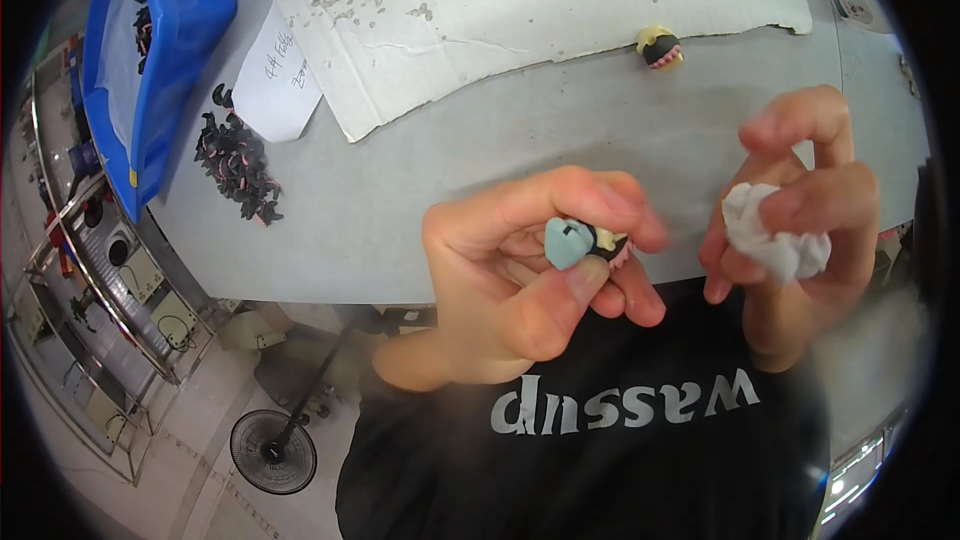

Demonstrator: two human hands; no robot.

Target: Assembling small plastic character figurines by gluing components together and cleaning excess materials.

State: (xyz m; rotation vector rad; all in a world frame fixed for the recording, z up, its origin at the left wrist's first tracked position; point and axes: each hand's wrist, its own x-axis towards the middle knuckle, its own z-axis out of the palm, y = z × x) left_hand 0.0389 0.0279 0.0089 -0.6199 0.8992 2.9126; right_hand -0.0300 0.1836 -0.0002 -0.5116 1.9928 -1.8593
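My left hand (478, 250) pinches a small toy figure (568, 244) between the thumb and fingers. The figure is pale blue at one end, with cream, black and pink parts; my fingers hide some of it. To the right, my right hand (845, 225) has a crumpled white cloth or tissue (765, 240) tucked in its curled fingers. Its index finger is bent above the cloth. Both hands are raised near the table's front edge, and the cloth is apart from the figure. Farther back lies a similar small figure piece (660, 48), cream, black and pink.
On the grey table (370, 210), a heap of small black-and-pink parts (235, 165) lies at left. Beside it are a handwritten paper slip (275, 90) and a blue bin (195, 30). A stained white cardboard sheet (560, 10) covers the back. A fan (273, 450) stands on the floor.
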